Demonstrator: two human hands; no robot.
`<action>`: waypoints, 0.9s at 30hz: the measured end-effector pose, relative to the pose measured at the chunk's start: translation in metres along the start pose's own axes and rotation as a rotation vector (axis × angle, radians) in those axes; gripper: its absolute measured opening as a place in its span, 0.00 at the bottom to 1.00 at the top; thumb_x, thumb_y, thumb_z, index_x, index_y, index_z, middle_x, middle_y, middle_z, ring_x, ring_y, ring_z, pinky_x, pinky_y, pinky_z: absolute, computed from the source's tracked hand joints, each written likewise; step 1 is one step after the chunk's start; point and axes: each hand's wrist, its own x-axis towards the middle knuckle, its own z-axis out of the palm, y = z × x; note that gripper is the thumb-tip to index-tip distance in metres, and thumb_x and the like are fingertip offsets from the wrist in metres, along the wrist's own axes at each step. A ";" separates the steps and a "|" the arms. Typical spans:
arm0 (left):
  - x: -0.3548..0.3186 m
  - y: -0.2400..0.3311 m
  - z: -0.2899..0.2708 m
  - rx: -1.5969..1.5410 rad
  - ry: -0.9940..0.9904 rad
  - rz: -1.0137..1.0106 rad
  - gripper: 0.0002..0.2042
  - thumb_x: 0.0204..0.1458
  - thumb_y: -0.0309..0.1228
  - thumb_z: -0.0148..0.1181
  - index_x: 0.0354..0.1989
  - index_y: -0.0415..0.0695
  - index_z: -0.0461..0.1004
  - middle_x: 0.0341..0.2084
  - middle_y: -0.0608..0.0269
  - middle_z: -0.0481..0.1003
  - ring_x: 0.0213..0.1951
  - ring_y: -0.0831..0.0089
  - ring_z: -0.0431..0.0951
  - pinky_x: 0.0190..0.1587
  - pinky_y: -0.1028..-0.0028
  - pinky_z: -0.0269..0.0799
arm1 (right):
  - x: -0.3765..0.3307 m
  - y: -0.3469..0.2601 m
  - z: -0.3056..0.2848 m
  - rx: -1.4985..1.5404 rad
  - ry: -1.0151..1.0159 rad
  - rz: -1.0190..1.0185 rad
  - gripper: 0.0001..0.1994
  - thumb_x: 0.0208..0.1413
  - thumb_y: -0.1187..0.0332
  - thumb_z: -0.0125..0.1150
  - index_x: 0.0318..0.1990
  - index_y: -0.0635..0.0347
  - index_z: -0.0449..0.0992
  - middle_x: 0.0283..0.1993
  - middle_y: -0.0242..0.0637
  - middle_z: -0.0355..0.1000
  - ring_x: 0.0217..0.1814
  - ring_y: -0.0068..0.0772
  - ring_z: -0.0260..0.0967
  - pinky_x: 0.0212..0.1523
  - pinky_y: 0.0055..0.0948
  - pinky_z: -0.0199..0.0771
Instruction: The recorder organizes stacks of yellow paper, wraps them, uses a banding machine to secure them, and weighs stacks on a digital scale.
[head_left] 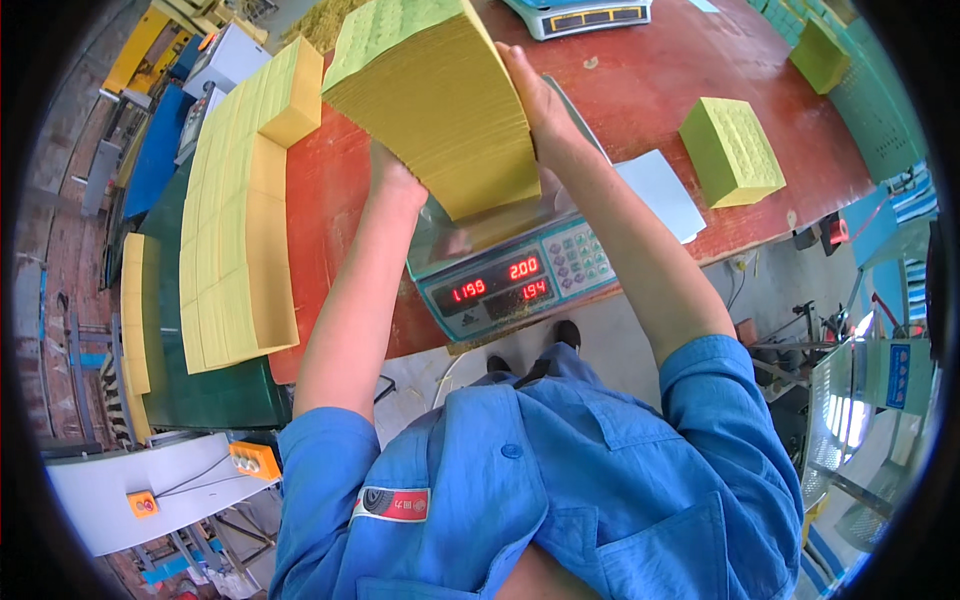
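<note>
A thick stack of yellow paper with an embossed greenish top is between my two hands, over the steel pan of a digital scale. My right hand presses flat along the stack's right side, fingers toward its far edge. On the left side, my left hand supports the stack from the side and below; its fingers are hidden behind the paper. The stack is tilted, and I cannot tell whether its base touches the pan. Red digits glow on the scale's display, beside a keypad.
Rows of yellow paper stacks line the left side of the red table. A smaller yellow stack sits right, beside light-blue sheets. Another scale stands at the far edge. A green crate wall borders the right.
</note>
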 end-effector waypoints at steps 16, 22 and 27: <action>-0.148 0.078 -0.084 0.143 0.238 0.049 0.27 0.64 0.43 0.44 0.63 0.33 0.56 0.61 0.42 0.62 0.64 0.55 0.62 0.64 0.54 0.60 | -0.211 -0.003 0.001 0.186 0.379 -0.182 0.23 0.67 0.59 0.40 0.60 0.68 0.65 0.59 0.49 0.68 0.61 0.42 0.66 0.60 0.39 0.64; -0.153 0.083 -0.095 0.161 0.177 0.052 0.25 0.64 0.42 0.45 0.60 0.34 0.61 0.58 0.44 0.65 0.61 0.58 0.65 0.62 0.57 0.63 | -0.222 -0.009 0.013 0.175 0.375 -0.242 0.21 0.66 0.62 0.42 0.59 0.68 0.66 0.57 0.47 0.70 0.58 0.40 0.68 0.58 0.38 0.66; -0.156 0.081 -0.100 0.149 0.189 0.017 0.24 0.64 0.42 0.45 0.60 0.35 0.61 0.58 0.45 0.66 0.61 0.58 0.66 0.62 0.58 0.64 | -0.224 -0.006 0.013 0.202 0.377 -0.229 0.20 0.66 0.63 0.42 0.58 0.68 0.67 0.55 0.46 0.71 0.57 0.39 0.69 0.57 0.37 0.67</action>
